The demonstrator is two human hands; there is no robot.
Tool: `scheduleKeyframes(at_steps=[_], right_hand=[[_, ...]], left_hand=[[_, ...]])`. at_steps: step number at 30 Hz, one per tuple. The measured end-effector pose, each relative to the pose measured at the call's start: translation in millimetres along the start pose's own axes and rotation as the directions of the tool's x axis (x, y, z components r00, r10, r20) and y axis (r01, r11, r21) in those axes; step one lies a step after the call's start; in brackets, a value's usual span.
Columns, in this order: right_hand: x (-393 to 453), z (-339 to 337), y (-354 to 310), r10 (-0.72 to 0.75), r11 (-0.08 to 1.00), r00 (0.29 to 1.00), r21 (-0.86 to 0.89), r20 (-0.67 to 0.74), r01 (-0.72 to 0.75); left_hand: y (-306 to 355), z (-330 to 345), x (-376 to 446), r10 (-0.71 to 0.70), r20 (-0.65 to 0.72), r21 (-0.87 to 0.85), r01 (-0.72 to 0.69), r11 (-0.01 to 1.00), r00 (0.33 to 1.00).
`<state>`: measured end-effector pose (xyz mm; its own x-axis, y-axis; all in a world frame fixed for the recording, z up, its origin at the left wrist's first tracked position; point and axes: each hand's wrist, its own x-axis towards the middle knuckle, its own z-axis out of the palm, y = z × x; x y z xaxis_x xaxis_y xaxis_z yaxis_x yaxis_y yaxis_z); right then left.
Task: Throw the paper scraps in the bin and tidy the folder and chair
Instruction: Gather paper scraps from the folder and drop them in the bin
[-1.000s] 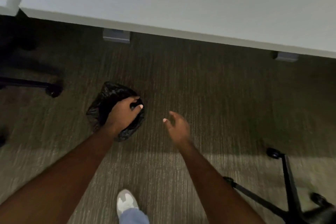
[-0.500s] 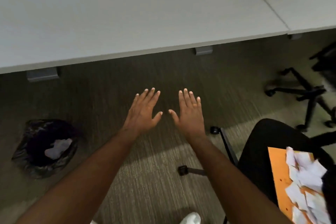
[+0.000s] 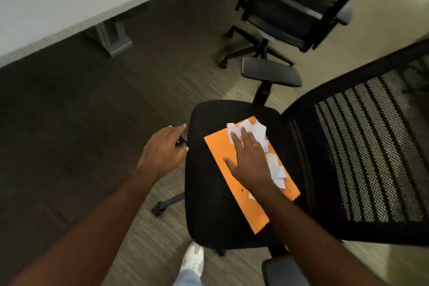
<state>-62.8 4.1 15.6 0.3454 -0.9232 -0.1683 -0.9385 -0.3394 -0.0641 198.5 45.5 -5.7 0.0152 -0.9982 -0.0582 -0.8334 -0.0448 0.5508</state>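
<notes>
An orange folder [image 3: 222, 153] lies diagonally on the black seat of an office chair [image 3: 209, 193]. White paper scraps [image 3: 257, 131] are piled along its far and right side. My right hand [image 3: 249, 158] rests flat on the folder with fingers spread, its fingertips touching the scraps. My left hand [image 3: 162, 151] hovers open beside the seat's left edge, holding nothing. The bin is out of view.
The chair's mesh backrest [image 3: 371, 146] stands at the right, an armrest [image 3: 270, 72] behind the seat. A second office chair [image 3: 290, 7] stands further back. White desks [image 3: 69, 0] run along the upper left. My shoe [image 3: 192, 260] is by the chair base.
The view has swung right from the bin to the chair. My right hand went from the air onto the folder and scraps; my left hand moved beside the seat.
</notes>
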Motion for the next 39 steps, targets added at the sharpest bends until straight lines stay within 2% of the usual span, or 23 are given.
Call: scheduleKeyframes(at_steps=[3, 6, 8, 11, 14, 19, 22, 24, 28, 34, 36, 39], right_hand=[[-32.1, 5.6, 75.5, 0.243, 0.968, 0.968, 0.051, 0.071, -0.246], [-53.9, 18.4, 124.5, 0.423, 0.881, 0.878, 0.126, 0.226, -0.456], [-61.9, 29.3, 141.9, 0.434, 0.856, 0.852, 0.162, 0.291, -0.491], [-60.5, 46.3, 154.5, 0.370, 0.875, 0.868, 0.190, 0.332, -0.445], [-46.0, 56.9, 158.3, 0.350, 0.847, 0.856, 0.261, 0.381, -0.462], [-18.9, 69.3, 152.8, 0.378, 0.776, 0.782, 0.292, 0.495, -0.560], [-10.8, 77.2, 139.1, 0.428, 0.732, 0.723, 0.261, 0.542, -0.629], [-10.6, 82.8, 124.4, 0.455, 0.723, 0.711, 0.244, 0.537, -0.647], [-9.7, 87.6, 103.0, 0.500, 0.747, 0.731, 0.196, 0.464, -0.635], [-13.6, 82.1, 91.5, 0.519, 0.753, 0.779, 0.243, 0.352, -0.612], [-13.0, 80.7, 94.2, 0.529, 0.773, 0.805, 0.238, 0.270, -0.588], [-12.9, 82.7, 104.6, 0.530, 0.787, 0.827, 0.257, 0.185, -0.562]], left_hand=[[48.6, 37.1, 22.6, 0.095, 0.101, -0.029, -0.093, 0.995, 0.990], [84.2, 67.5, 41.2, 0.193, 0.175, -0.054, -0.186, 0.981, 0.965], [101.1, 84.8, 55.3, 0.234, 0.210, -0.034, -0.232, 0.972, 0.949], [119.4, 108.3, 85.6, 0.243, 0.263, 0.032, -0.260, 0.965, 0.934], [130.6, 127.4, 121.7, 0.232, 0.291, 0.107, -0.273, 0.956, 0.928], [146.3, 162.1, 153.8, 0.162, 0.438, 0.330, -0.325, 0.886, 0.884], [149.4, 180.2, 152.5, 0.161, 0.444, 0.378, -0.347, 0.858, 0.881], [150.5, 187.4, 148.9, 0.182, 0.439, 0.363, -0.359, 0.860, 0.880], [151.2, 192.8, 146.1, 0.245, 0.400, 0.340, -0.392, 0.855, 0.883], [151.4, 189.4, 148.6, 0.301, 0.370, 0.295, -0.419, 0.859, 0.879], [150.6, 189.0, 146.4, 0.293, 0.360, 0.263, -0.398, 0.879, 0.886], [149.6, 190.5, 144.3, 0.230, 0.287, 0.188, -0.290, 0.938, 0.930]])
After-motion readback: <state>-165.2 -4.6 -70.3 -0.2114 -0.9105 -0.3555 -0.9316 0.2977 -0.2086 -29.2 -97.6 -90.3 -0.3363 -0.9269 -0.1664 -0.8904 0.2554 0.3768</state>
